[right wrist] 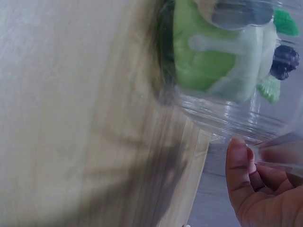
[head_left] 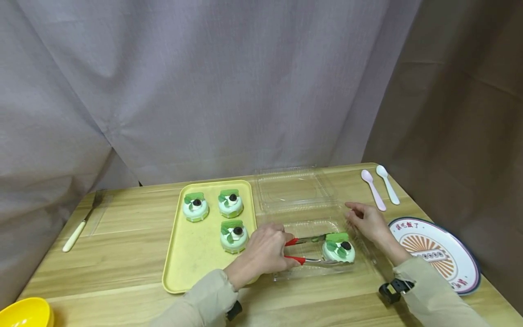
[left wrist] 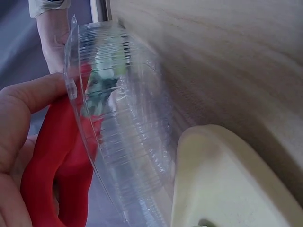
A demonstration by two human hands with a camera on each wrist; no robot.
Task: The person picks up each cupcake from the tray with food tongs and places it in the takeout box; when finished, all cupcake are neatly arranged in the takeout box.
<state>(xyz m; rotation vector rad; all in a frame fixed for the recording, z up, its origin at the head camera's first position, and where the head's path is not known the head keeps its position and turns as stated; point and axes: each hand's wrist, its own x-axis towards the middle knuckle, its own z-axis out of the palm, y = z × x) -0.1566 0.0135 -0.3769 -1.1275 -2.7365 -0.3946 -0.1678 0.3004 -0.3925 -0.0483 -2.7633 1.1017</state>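
Observation:
My left hand (head_left: 265, 247) grips red-handled tongs (left wrist: 71, 161). The metal arms of the tongs lie on either side of a small pale green cake (head_left: 336, 250), which has leaves and a dark berry on top. That cake sits at the right end of a clear plastic container (left wrist: 130, 137) whose hinged lid (head_left: 292, 188) lies spread open behind it. On the container's right side, my right hand (head_left: 369, 225) pinches the rim between thumb (right wrist: 237, 163) and fingers. Three similar cakes (head_left: 196, 210) stand on a yellow tray (head_left: 192, 263) left of the container.
At the right, a patterned plate (head_left: 433, 254) lies near the table edge, with a pink spoon (head_left: 373, 190) and a white spoon (head_left: 388, 185) behind it. A cream-handled utensil (head_left: 75, 235) is at the far left. A yellow bowl (head_left: 26, 313) occupies the near left corner.

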